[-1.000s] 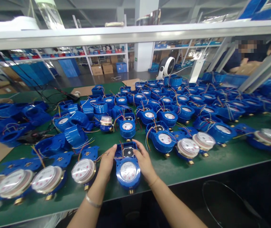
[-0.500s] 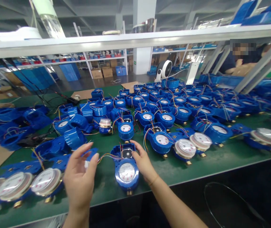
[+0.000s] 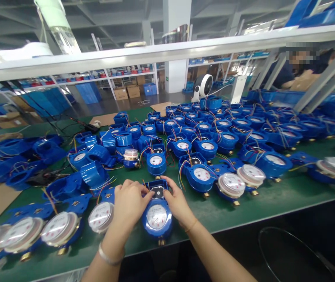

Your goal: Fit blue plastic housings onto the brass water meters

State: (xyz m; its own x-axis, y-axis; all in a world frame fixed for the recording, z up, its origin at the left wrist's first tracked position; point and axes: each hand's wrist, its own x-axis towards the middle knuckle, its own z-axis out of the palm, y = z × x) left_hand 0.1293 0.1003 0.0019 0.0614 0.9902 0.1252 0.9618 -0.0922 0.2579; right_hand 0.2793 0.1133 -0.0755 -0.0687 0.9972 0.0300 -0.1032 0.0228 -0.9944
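A blue water meter (image 3: 157, 216) with a round white dial lies on the green bench (image 3: 261, 203) near its front edge. My left hand (image 3: 129, 203) rests on the meter's left side, fingertips at the black square module (image 3: 157, 191) in its open top compartment. My right hand (image 3: 177, 201) grips the meter's right side, thumb near the same module. Coloured wires (image 3: 103, 184) trail from the meter to the left, partly hidden by my left hand.
Many more blue meters (image 3: 202, 174) with coloured wires cover the bench behind and to the right. Clear-capped meters (image 3: 58, 228) line the front left. Loose blue housings (image 3: 92, 172) lie at the left. A white fan (image 3: 204, 86) stands at the back. Another person (image 3: 299, 70) sits far right.
My left hand, raised off to the left half a second ago, has come back down onto the meter's left side. The right hand stayed on the meter.
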